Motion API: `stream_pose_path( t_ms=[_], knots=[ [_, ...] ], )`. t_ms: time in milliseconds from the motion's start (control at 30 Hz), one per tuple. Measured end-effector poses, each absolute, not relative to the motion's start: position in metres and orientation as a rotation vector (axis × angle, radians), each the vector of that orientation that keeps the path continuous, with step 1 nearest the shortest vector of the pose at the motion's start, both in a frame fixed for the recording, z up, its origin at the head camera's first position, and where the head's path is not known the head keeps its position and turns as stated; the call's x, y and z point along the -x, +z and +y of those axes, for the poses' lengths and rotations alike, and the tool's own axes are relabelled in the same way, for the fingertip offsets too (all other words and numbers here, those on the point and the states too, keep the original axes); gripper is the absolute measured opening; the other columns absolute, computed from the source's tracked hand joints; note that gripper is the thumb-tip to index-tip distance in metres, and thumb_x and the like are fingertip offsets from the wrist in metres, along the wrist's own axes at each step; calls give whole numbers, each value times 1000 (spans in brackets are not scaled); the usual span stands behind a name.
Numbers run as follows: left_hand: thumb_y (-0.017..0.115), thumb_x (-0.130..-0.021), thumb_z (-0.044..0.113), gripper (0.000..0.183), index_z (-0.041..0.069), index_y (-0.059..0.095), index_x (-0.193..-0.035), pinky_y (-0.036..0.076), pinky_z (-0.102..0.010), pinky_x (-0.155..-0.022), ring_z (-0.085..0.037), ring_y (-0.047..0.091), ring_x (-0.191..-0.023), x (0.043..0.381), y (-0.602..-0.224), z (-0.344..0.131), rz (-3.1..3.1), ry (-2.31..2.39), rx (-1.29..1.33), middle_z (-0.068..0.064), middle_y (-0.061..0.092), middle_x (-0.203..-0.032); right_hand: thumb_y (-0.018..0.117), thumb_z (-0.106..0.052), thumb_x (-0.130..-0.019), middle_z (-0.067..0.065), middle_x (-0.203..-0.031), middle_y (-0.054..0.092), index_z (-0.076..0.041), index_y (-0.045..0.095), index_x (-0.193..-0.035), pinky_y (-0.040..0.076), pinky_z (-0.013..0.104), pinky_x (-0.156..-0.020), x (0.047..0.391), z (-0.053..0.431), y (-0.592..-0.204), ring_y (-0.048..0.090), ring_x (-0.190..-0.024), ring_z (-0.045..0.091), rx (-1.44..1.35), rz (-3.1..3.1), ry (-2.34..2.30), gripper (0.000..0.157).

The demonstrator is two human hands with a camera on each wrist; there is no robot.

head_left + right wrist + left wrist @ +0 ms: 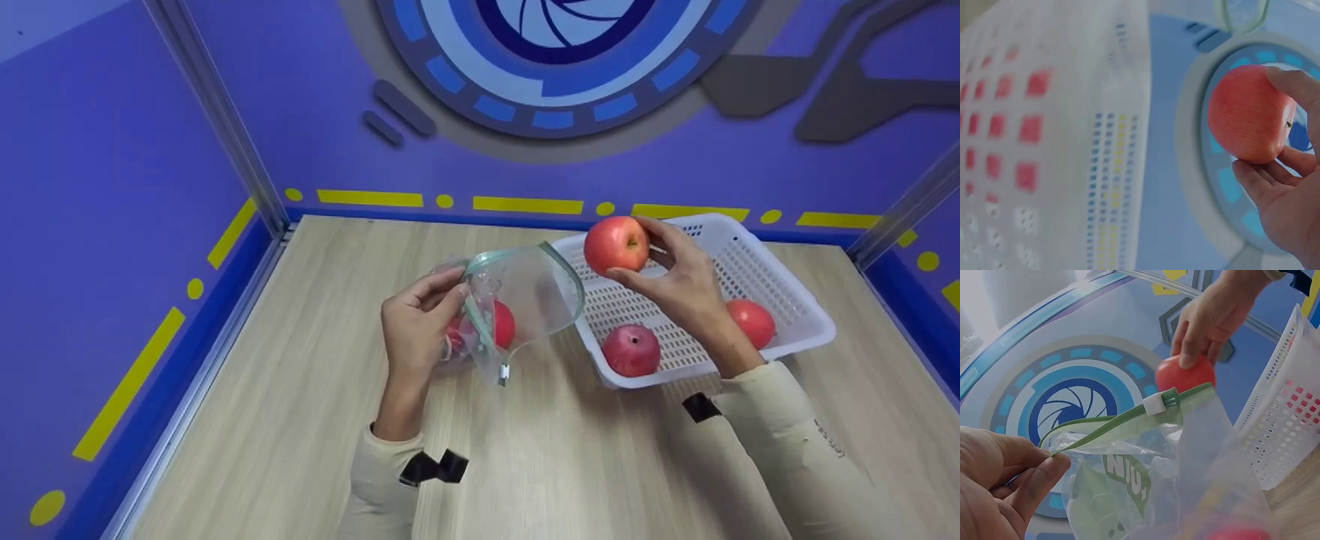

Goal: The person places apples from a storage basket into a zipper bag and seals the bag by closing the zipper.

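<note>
My left hand [421,319] pinches the rim of a clear zip bag [536,289] with green edging and a white slider [1154,404]. The bag's mouth gapes toward the basket, and red fruit [504,324] shows through its lower part. Thumb and fingers of my right hand [686,281] grip a red apple [611,246], held up over the left edge of the white basket [806,319]. In the right wrist view the apple [1249,115] sits between thumb and fingertips, its stem side facing the palm.
Inside the basket lie a dark red round fruit [632,351] at the near left corner and another red apple [752,324] at the right, partly behind my wrist. Blue panels [315,150] wall the wooden table [315,420] at the back and sides.
</note>
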State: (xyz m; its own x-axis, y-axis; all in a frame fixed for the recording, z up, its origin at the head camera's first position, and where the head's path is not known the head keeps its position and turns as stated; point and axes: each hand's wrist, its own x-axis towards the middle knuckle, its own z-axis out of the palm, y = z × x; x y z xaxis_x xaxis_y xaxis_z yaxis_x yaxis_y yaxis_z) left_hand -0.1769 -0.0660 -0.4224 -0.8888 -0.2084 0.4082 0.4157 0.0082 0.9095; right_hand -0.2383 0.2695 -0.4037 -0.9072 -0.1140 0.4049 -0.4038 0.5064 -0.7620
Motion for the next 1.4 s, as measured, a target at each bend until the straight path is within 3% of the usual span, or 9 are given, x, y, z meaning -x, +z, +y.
stream_pose_path(
  t_ms=[200, 433, 800, 1167, 1400],
  knots=[
    [77, -96, -1, 21, -3, 79, -116, 62, -31, -90, -29, 77, -101, 177, -422, -66, -1865, -1937, 191, -15, 77, -112, 94, -18, -84, 9, -148, 58, -1, 53, -152, 51, 22, -106, 228, 255, -392, 59, -133, 26, -500, -2381, 1402, 80],
    [77, -96, 0, 21, -2, 79, -117, 62, -32, -89, -30, 77, -103, 176, -422, -65, -1871, -1945, 169, -15, 77, -113, 93, -11, -83, 7, -148, 56, 1, 51, -153, 51, 23, -106, 216, 237, -388, 58, -133, 23, -607, -2345, 1461, 83],
    [77, -97, 1, 21, -1, 79, -118, 62, -33, -90, -30, 76, -104, 175, -420, -65, -1862, -1990, 159, -15, 77, -115, 94, -7, -82, 13, -147, 57, 2, 50, -152, 51, 26, -107, 211, 212, -406, 57, -133, 24, -705, -2359, 1455, 83],
    [76, -97, 0, 20, 0, 79, -117, 64, -37, -88, -30, 76, -102, 173, -416, -63, -1810, -2143, 125, -14, 76, -113, 96, -14, -80, 11, -146, 59, -2, 52, -151, 54, 48, -108, 215, 202, -430, 60, -128, 26, -729, -2426, 1230, 84],
    [77, -97, 1, 22, 0, 78, -119, 64, -38, -87, -29, 75, -99, 173, -413, -63, -1710, -2327, 95, -17, 75, -111, 96, -16, -80, 16, -147, 57, 0, 50, -152, 52, 53, -108, 217, 195, -441, 59, -129, 32, -729, -2498, 1155, 87]
  ],
)
